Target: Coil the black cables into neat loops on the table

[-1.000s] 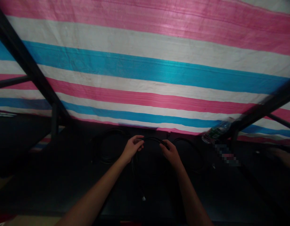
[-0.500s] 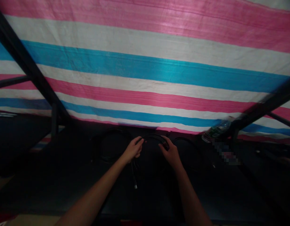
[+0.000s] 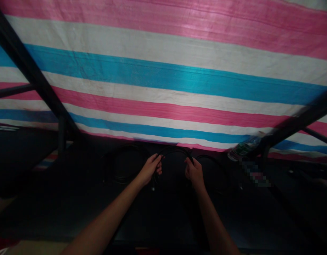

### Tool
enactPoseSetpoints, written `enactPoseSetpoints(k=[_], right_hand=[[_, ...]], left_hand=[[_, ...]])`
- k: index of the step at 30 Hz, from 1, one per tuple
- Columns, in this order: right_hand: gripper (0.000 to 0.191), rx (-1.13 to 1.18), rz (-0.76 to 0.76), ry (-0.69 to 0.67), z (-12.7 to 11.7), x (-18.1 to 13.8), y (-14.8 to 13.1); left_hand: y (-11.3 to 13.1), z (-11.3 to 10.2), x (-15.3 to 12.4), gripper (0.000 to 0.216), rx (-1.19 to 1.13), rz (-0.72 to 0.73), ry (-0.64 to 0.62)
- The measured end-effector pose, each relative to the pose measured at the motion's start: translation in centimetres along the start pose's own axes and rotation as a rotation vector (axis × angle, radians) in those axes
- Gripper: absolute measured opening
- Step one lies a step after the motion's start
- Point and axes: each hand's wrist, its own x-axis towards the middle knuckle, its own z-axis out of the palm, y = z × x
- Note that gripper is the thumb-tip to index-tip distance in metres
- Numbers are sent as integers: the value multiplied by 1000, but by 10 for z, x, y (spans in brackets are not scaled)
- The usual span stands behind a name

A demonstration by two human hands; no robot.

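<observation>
A black cable [image 3: 176,149] arches between my two hands over the dark tabletop. My left hand [image 3: 152,169] is closed around one side of it, and an end with a pale metal plug [image 3: 153,188] hangs just below that hand. On the other side, the fingers of my right hand [image 3: 194,172] are curled round the same cable. A coiled black cable [image 3: 122,181] lies to the left of my left hand. Another black coil [image 3: 215,159] rests right of my right hand. The lower part of the held cable is lost in the dark.
Behind the dark table [image 3: 105,216] hangs a striped pink, white and blue sheet [image 3: 163,81]. Dark metal posts slant at the left [image 3: 33,74] and right [image 3: 293,129]. A clear bottle with a green label [image 3: 244,148] lies by the right post, near a blurred-out patch.
My right hand has gone from a loose hold with fingers apart to a curled grip, a little lower and to the right. The hanging plug has risen closer to my left hand.
</observation>
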Motion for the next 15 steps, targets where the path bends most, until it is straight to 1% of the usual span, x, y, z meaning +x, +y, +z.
enactPoseSetpoints(k=[2, 4, 8, 10, 13, 15], right_hand=[[36, 146, 43, 51, 4, -3, -2], [36, 245, 38, 86, 7, -5, -4], [37, 313, 15, 84, 6, -5, -6], [39, 304, 16, 46, 6, -5, -5], [44, 324, 18, 7, 7, -5, -6], [49, 344, 4, 9, 8, -6, -6]], left_hand=[[-3, 1, 0, 47, -22, -9, 4], [-5, 1, -1, 47, -17, -29, -8], [-5, 1, -2, 46, -50, -87, -50], [-4, 0, -2, 48, -118, -108, -2], [-2, -1, 1, 49, -215, -131, 135], [0, -2, 2, 48, -258, -128, 210]])
